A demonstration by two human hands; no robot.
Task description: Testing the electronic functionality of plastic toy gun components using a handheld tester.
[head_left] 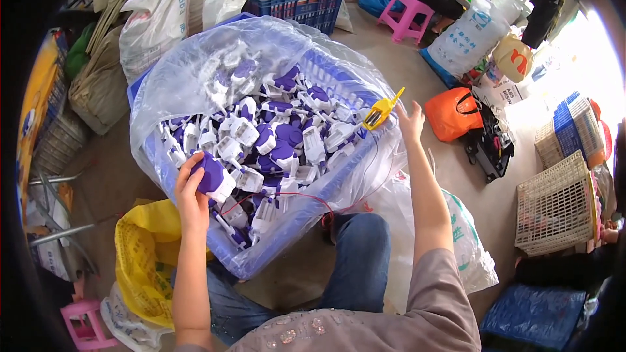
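A purple-and-white plastic toy-like piece (214, 177) is gripped in my left hand (191, 195), over the near left part of a blue crate. The crate (306, 221) is lined with clear plastic and heaped with similar purple-and-white pieces (280, 133). My right hand (411, 122) is at the crate's right edge, fingers spread and nothing visible between them. Just left of its fingertips is a yellow plastic tool (380, 112) with a dark slotted middle and a narrow pointed end, by the rim. A thin red wire (297, 194) runs across the near pieces.
A yellow woven sack (140, 248) stands at the near left, a white plastic bag (466, 238) at the right. Beyond the crate are full white sacks (156, 23) and a dark blue basket (300, 10). An orange bag (452, 114) lies on the floor; a person sits farther back.
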